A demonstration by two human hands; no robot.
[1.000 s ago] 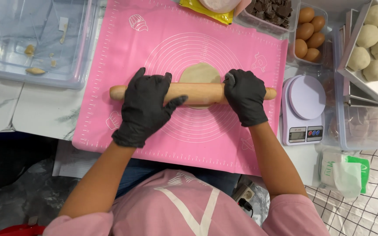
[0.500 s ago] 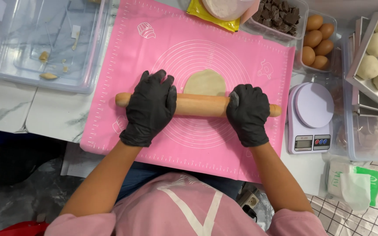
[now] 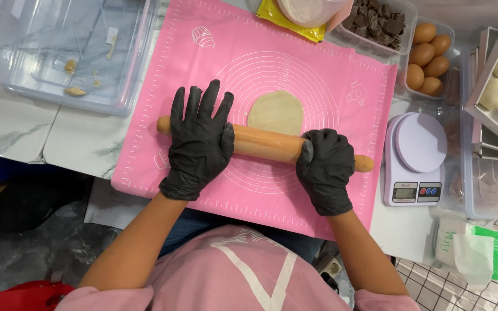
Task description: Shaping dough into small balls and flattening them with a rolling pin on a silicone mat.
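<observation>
1. Left hand [image 3: 198, 144] lies flat, fingers spread, atop the wooden rolling pin [image 3: 263, 144], spreading pressure evenly.
2. Right hand [image 3: 325, 170] curls its fingers over the pin.
3. Dough disc [image 3: 275, 111] lies just beyond the pin, mid pink mat [image 3: 341, 86].

Bright, even light from overhead; soft, short shadows fall under the left hand [image 3: 198, 144] and right hand [image 3: 325, 170]. Sharp focus, slight wide-angle bending at the edges.

White marble-look counter [image 3: 24, 124], grey floor [image 3: 36, 247]
</observation>
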